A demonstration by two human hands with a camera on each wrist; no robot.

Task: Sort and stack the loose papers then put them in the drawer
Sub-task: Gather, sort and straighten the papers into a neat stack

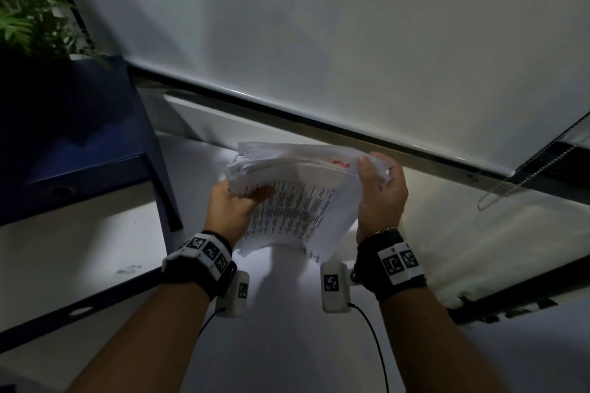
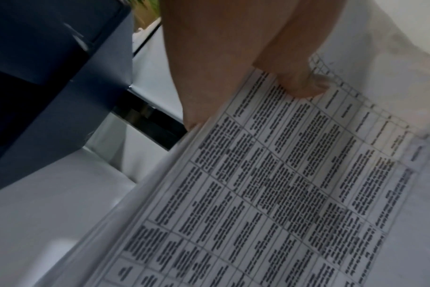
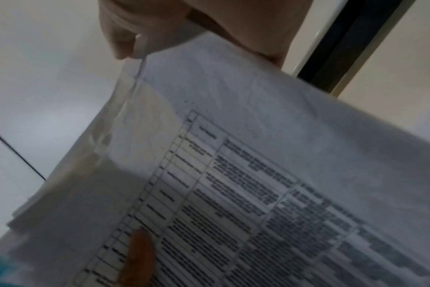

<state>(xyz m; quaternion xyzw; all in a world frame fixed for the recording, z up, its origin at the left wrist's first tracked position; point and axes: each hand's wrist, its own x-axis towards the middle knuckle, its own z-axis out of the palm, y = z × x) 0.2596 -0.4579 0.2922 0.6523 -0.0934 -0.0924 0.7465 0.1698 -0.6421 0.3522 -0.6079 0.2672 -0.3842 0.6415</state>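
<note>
Both wrist bands [image 1: 204, 252] appear lowest in the head view. Left hand [image 1: 231, 206] and right hand [image 1: 381, 198] grip opposite sides of the paper stack [image 1: 297, 191], raised above the white worktop [image 1: 287, 329], printed table uppermost.

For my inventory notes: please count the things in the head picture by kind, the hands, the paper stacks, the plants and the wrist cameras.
Hands: 2, the left hand and the right hand
Paper stacks: 1, the stack of papers gripped by both hands
Plants: 1, the green plant
Wrist cameras: 2
Total: 6
</note>
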